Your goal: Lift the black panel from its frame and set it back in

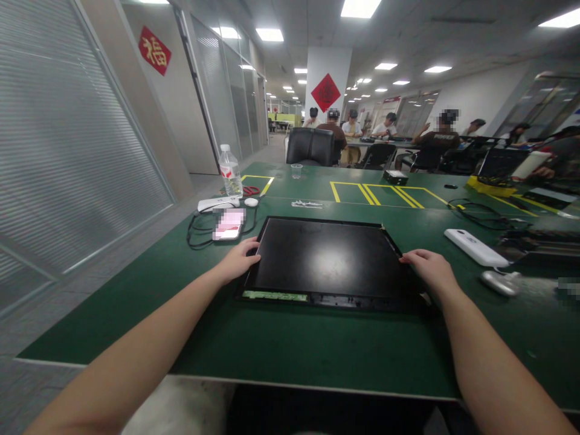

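A black flat screen panel (326, 257) lies on the green table (290, 344) in front of me. A green circuit strip (275, 295) shows along its near left edge. My left hand (238, 261) grips the panel's left edge, fingers curled over it. On the right edge rests my right hand (430, 270), its fingers wrapped around the side. Both forearms reach in from the bottom of the view.
Left of the panel lie a phone (229, 224), black cables and a white device (218, 203), with a water bottle (230, 171) behind. A white box (475, 247) and a grey object (499, 282) sit right. Several people sit at far tables behind a black chair (310, 147).
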`<action>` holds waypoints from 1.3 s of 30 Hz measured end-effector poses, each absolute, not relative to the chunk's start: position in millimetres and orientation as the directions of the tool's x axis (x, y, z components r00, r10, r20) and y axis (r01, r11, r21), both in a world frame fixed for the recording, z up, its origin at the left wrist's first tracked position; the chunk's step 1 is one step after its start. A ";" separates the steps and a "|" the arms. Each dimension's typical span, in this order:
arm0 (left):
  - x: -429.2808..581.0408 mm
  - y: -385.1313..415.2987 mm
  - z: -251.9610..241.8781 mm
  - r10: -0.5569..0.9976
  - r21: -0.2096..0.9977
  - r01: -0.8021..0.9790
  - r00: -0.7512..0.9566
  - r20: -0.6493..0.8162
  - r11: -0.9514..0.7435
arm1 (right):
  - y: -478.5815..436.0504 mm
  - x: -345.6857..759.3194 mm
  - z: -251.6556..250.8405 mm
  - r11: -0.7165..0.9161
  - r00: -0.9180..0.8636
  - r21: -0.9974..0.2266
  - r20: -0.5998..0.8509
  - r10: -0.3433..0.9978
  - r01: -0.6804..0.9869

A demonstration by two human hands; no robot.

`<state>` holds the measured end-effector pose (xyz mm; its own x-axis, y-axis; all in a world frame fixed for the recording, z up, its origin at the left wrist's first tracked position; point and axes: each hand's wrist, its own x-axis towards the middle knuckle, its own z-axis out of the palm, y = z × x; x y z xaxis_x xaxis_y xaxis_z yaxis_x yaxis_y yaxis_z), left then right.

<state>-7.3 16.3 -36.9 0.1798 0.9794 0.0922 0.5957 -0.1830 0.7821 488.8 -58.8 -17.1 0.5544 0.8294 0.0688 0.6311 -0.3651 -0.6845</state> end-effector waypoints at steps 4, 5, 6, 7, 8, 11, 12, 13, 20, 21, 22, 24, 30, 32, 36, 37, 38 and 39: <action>-5.9 14.8 -34.8 0.975 0.746 0.634 0.195 0.103 -0.205 | -60.6 487.3 -15.5 -0.355 0.551 -0.675 0.092 0.829 0.647; -5.6 14.2 -34.1 0.975 0.737 0.643 0.198 0.104 -0.209 | -60.9 487.1 -15.0 -0.353 0.550 -0.674 0.095 0.830 0.649; -5.2 13.6 -33.4 0.974 0.730 0.650 0.200 0.105 -0.212 | -61.1 487.1 -14.6 -0.354 0.549 -0.673 0.093 0.831 0.650; -5.0 13.0 -32.7 0.974 0.724 0.656 0.201 0.106 -0.214 | -61.2 487.0 -14.2 -0.356 0.548 -0.671 0.090 0.832 0.651; -4.8 12.4 -32.2 0.974 0.719 0.661 0.202 0.106 -0.215 | -61.2 487.1 -13.8 -0.359 0.546 -0.668 0.084 0.834 0.652; -4.6 12.0 -31.4 0.974 0.711 0.670 0.201 0.103 -0.213 | -60.9 487.3 -12.5 -0.370 0.538 -0.661 0.061 0.841 0.653; -4.8 12.2 -31.4 0.974 0.709 0.672 0.203 0.102 -0.214 | -60.9 487.2 -12.1 -0.373 0.536 -0.659 0.053 0.843 0.653; -5.0 12.5 -31.5 0.974 0.707 0.674 0.205 0.101 -0.215 | -60.8 487.1 -11.7 -0.377 0.535 -0.657 0.047 0.844 0.652; -8.1 15.2 -33.0 0.972 0.686 0.694 0.213 0.096 -0.219 | -60.8 486.4 -12.6 -0.365 0.530 -0.661 0.059 0.846 0.656; -8.2 15.4 -33.2 0.972 0.681 0.698 0.215 0.096 -0.222 | -60.7 486.7 -13.2 -0.360 0.528 -0.661 0.063 0.847 0.658; -8.3 15.6 -33.5 0.972 0.677 0.701 0.215 0.098 -0.224 | -60.5 487.1 -13.8 -0.356 0.526 -0.661 0.070 0.847 0.661; -8.1 15.9 -34.1 0.972 0.671 0.706 0.210 0.108 -0.227 | -60.1 487.9 -15.0 -0.342 0.522 -0.659 0.089 0.849 0.670; -5.7 12.5 -31.6 0.969 0.643 0.728 0.225 0.105 -0.238 | -60.3 488.8 -17.1 -0.329 0.522 -0.660 0.113 0.845 0.676; -5.2 8.9 -28.3 0.962 0.621 0.740 0.258 0.094 -0.259 | -61.0 488.0 -17.0 -0.333 0.526 -0.663 0.108 0.844 0.671; -6.0 0.1 -18.8 0.928 0.581 0.741 0.365 0.072 -0.336 | -62.3 485.6 -16.3 -0.353 0.542 -0.646 0.113 0.832 0.677; -6.7 -1.8 -15.9 0.918 0.565 0.741 0.388 0.080 -0.362 | -62.4 485.3 -16.2 -0.358 0.546 -0.639 0.118 0.830 0.681; -7.4 -3.4 -13.0 0.906 0.550 0.737 0.414 0.094 -0.394 | -62.3 485.0 -16.3 -0.359 0.547 -0.633 0.123 0.828 0.686; -8.3 -4.8 -10.0 0.890 0.538 0.726 0.441 0.113 -0.428 | -62.2 485.0 -16.4 -0.357 0.546 -0.628 0.131 0.827 0.691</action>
